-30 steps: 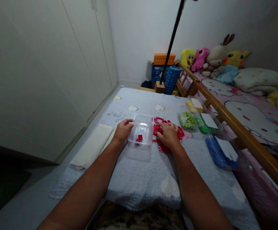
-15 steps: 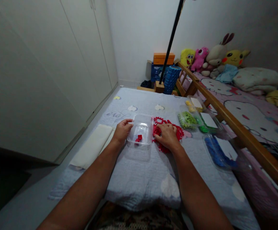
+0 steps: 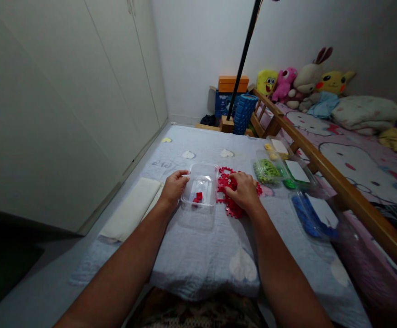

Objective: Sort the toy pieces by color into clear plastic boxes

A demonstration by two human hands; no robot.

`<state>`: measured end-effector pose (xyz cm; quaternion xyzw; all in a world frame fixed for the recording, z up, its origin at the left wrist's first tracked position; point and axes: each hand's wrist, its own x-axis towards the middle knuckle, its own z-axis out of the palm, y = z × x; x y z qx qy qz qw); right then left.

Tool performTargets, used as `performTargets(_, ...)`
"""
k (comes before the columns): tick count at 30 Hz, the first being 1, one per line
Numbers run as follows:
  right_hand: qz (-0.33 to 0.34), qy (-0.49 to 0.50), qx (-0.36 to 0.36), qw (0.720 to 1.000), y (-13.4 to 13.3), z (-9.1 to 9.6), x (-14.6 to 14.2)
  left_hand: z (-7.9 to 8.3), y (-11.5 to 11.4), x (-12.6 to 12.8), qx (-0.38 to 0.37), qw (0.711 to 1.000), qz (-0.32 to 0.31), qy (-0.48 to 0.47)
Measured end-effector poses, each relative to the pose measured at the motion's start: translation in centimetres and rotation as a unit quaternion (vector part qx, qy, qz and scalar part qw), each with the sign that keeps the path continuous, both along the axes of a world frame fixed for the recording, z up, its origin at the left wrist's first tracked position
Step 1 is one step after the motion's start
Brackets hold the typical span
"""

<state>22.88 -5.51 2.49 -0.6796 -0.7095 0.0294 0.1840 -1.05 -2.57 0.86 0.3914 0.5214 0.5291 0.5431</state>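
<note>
A clear plastic container [image 3: 203, 171] stands on the cloth with a few small red pieces [image 3: 198, 197] in it. My left hand [image 3: 175, 187] grips its left rim between thumb and fingers. On the container's right lies a spread of red plastic building pieces [image 3: 233, 210], some with toothed edges and square openings. My right hand [image 3: 244, 190] is over this pile, thumb and fingers curled around a red piece; its exact shape is partly hidden by the fingers.
Lidded clear boxes line the right side: yellow pieces [image 3: 273, 152], light green pieces [image 3: 266, 171], darker green pieces [image 3: 290, 183] and blue pieces [image 3: 309, 216]. A folded cream cloth [image 3: 131, 207] lies at left. A wooden bed rail [image 3: 307, 146] borders the table; a black pole [image 3: 244, 54] rises behind.
My right hand has shifted slightly right over the red pile, its thumb and fingers now drawn around a piece. My left hand and the container have stayed in place.
</note>
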Motion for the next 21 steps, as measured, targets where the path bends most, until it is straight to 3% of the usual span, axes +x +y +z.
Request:
performTargets(2, -0.001, 0.036, 0.036, 0.999, 0.2, 0.7, -0.1, -0.2, 0.1, 0.0, 0.001, 1.000, 0.000, 0.000)
performTargets(5, 0.060, 0.061, 0.063, 0.994, 0.4, 2.2, -1.4, -0.5, 0.2, 0.0, 0.003, 1.000, -0.002, -0.005)
performTargets(10, 0.162, -0.045, -0.023, 0.985, 1.3, 4.1, -5.2, -0.2, 0.1, 0.1, 0.000, 1.000, -0.011, -0.025)
performTargets(16, 0.160, -0.149, -0.098, 0.971, 2.8, 3.2, -7.3, -0.1, 0.0, 0.1, 0.007, 1.000, -0.004, -0.007)
performTargets(21, 0.155, -0.098, -0.074, 0.980, 3.2, 3.0, -6.8, -0.6, 0.2, 0.1, 0.004, 1.000, -0.008, -0.009)
